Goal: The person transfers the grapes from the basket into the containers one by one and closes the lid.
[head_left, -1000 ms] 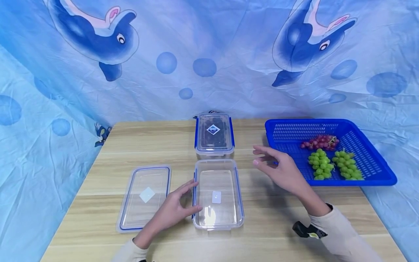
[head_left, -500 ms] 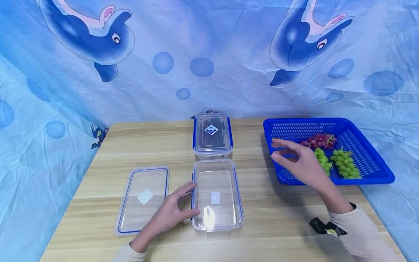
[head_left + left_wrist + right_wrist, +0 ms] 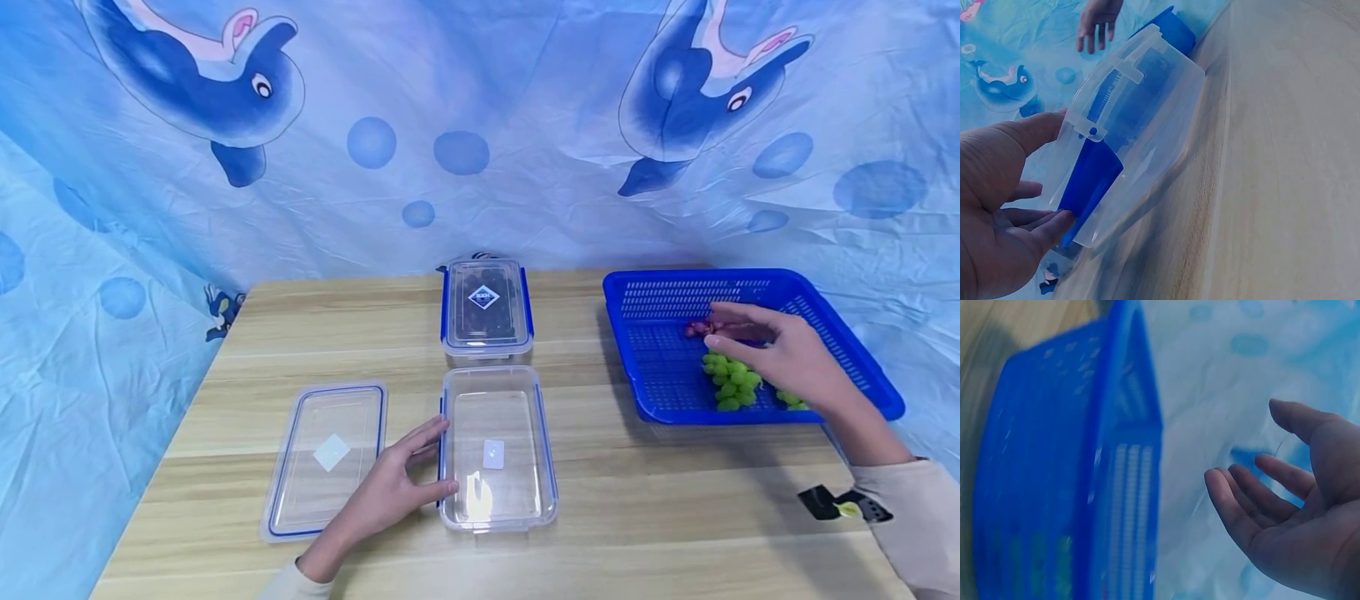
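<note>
- Far left: a blue backdrop (image 3: 52, 375) printed with dolphins hangs alongside the wood-grain tabletop (image 3: 217, 467).
- Left: a clear lid (image 3: 330, 492) with a blue seal line and a pale diamond label lies flat on the tabletop.
- Left of centre: the left hand (image 3: 390, 492) is spread, thumb apart from fingers, its tips touching the left side of the open container about the blue clasp (image 3: 1093, 181).
- Centre, rear: a closed container (image 3: 487, 329) with a diamond label and blue side clasps; dark contents show dimly through its lid.
- Centre, front: the open container (image 3: 502, 417), clear, stands upright just before the closed one; a small white label shows at its base.
- Right: a blue basket (image 3: 652, 358) with slotted walls holds red grapes (image 3: 699, 329) and, nearer, two bunches of green grapes (image 3: 731, 385), the second partly hidden.
- Far right: the right hand (image 3: 802, 358) is over the basket, thumb and fingers spread; its height above the red grapes cannot be told.
</note>
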Action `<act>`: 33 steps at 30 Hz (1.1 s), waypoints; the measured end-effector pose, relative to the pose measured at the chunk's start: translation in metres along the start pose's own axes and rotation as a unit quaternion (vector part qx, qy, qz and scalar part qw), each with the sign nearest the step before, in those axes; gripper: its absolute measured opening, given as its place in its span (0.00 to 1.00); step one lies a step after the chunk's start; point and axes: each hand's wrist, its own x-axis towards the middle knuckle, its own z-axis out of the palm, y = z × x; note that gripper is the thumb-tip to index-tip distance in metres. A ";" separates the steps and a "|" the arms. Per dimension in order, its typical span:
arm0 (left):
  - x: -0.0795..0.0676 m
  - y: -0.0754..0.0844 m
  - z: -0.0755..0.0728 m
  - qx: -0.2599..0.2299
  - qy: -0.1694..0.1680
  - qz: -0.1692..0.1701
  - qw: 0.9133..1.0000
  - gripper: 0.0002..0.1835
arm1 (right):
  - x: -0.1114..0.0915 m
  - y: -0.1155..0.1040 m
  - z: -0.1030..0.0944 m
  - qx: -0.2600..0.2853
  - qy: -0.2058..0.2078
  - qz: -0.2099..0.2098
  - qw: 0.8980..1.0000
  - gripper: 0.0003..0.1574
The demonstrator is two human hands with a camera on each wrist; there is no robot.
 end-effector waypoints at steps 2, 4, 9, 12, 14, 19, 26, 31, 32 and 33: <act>0.000 0.000 0.000 -0.001 0.001 -0.001 1.000 0.50 | 0.001 0.013 -0.005 -0.017 -0.010 0.009 1.000 0.35; -0.001 0.001 -0.001 -0.002 0.000 -0.001 1.000 0.50 | 0.003 0.026 -0.009 -0.032 -0.018 0.019 0.999 0.37; -0.001 0.002 -0.001 -0.005 -0.004 -0.002 1.000 0.50 | 0.007 0.054 -0.017 -0.051 -0.049 0.031 0.997 0.42; -0.001 0.001 0.000 -0.006 -0.005 -0.002 1.000 0.50 | 0.011 0.068 -0.019 -0.067 -0.068 0.029 0.995 0.44; -0.001 0.000 -0.001 -0.005 -0.006 0.003 1.000 0.50 | 0.013 0.077 -0.020 -0.075 -0.080 0.026 0.994 0.45; -0.001 -0.001 -0.001 -0.005 -0.008 0.008 1.000 0.49 | 0.017 0.095 -0.017 -0.086 -0.109 0.036 0.990 0.47; -0.002 -0.001 -0.001 -0.005 -0.008 0.011 1.000 0.49 | 0.021 0.108 -0.012 -0.093 -0.135 0.053 0.985 0.51; -0.001 -0.001 -0.002 -0.001 -0.007 0.013 1.000 0.49 | 0.021 0.111 -0.009 -0.085 -0.150 0.057 0.983 0.53; 0.000 -0.001 -0.002 0.000 -0.008 0.014 1.000 0.49 | 0.021 0.112 -0.009 -0.085 -0.155 0.057 0.983 0.54; 0.000 -0.001 -0.002 0.000 -0.008 0.016 1.000 0.49 | 0.021 0.113 -0.008 -0.083 -0.159 0.056 0.982 0.54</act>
